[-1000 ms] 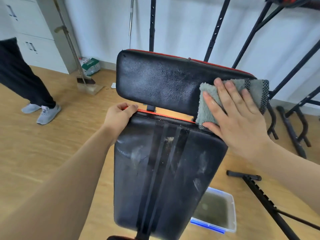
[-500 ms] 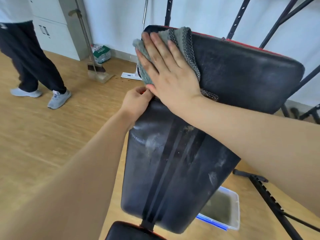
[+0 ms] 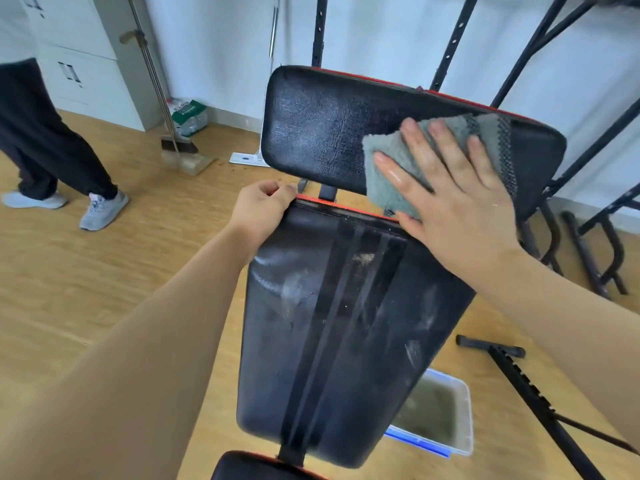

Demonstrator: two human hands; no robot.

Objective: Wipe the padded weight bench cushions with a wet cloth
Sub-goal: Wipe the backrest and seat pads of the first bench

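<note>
The black padded bench has an upper cushion [image 3: 322, 133] with red trim, tilted up, and a long dusty lower cushion [image 3: 332, 323] below it. My right hand [image 3: 450, 199] lies flat with fingers spread, pressing a grey wet cloth [image 3: 384, 168] against the right half of the upper cushion. My left hand [image 3: 263, 206] grips the top left corner of the lower cushion at its red edge. A third pad [image 3: 256, 465] shows at the bottom edge.
A clear tub of murky water [image 3: 436, 417] sits on the wooden floor to the right, under the bench. Black rack legs [image 3: 519, 386] stand at the right. A person's legs [image 3: 55, 154] are at the left, near a broom and dustpan [image 3: 180, 147].
My right hand slid the cloth from the upper cushion's top left corner back across to its right half. My left hand kept its grip on the lower cushion's corner.
</note>
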